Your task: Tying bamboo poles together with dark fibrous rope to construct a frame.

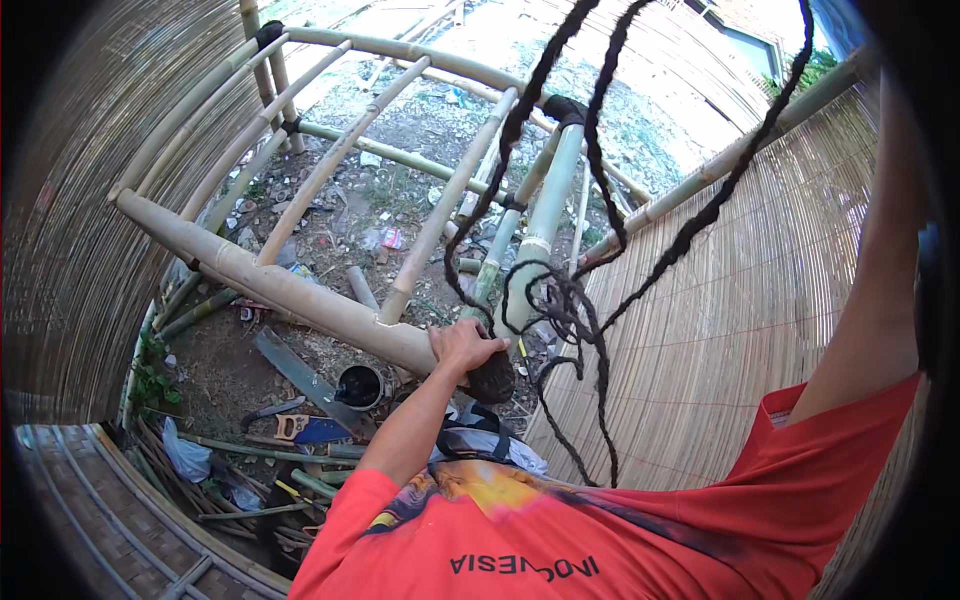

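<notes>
Nearest, the red shirt (560,550); the right arm is raised at the right edge, its hand out of frame, state cannot be told. Left hand (464,347) lies bent over the near end of the thick bamboo beam (250,262), against the dark lashing (491,380); undersides of fingers hidden, so cannot tell whether it clamps the cord or only presses. Dark rope (690,235) hangs in loose loops just right of and beyond that hand, one strand reaching down to it. Handling (judged): rope light, limp, rough, low slip, prone to tangling; best held on a single strand close to the lashing. Beam judged stiff, fairly heavy, smooth; hold near the joint. Left, on the ground below the beam: saw (318,430) and dark bucket (361,387). Farther, bamboo rungs (457,196) run from beam to far rail (405,48), with another dark binding (566,110) at its right.
</notes>
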Tool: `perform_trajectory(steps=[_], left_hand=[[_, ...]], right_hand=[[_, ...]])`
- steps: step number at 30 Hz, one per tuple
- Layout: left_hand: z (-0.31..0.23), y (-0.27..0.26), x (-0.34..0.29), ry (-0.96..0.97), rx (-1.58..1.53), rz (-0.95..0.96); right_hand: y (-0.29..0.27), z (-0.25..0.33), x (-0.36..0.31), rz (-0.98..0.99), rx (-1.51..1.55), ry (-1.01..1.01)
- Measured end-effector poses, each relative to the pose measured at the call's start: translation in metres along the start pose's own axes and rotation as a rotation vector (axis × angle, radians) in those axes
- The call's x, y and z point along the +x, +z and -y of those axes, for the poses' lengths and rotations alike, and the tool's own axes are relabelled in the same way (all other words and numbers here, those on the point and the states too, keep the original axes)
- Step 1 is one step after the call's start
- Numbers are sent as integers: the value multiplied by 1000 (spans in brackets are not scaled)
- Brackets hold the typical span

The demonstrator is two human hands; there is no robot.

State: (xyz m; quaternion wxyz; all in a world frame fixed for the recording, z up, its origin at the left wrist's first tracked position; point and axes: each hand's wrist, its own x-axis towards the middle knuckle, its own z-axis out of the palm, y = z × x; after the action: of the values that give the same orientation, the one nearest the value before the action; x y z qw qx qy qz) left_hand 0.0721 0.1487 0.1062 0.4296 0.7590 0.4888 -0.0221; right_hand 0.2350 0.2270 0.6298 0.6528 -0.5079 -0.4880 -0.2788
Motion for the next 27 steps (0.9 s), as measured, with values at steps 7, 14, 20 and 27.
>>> perform_trajectory(steps=[7, 14, 20, 27], left_hand=[[63, 56, 43, 97, -147, 17], [14, -4, -2, -56, 75, 5], [3, -9, -5, 3, 23, -62], [1, -10, -2, -73, 32, 9]], right_hand=[[33, -149, -111, 523, 31, 414], [-103, -178, -382, 1719, -690, 570], [-146, -171, -373, 1164, 243, 1886], [-182, -214, -487, 856, -408, 1191]])
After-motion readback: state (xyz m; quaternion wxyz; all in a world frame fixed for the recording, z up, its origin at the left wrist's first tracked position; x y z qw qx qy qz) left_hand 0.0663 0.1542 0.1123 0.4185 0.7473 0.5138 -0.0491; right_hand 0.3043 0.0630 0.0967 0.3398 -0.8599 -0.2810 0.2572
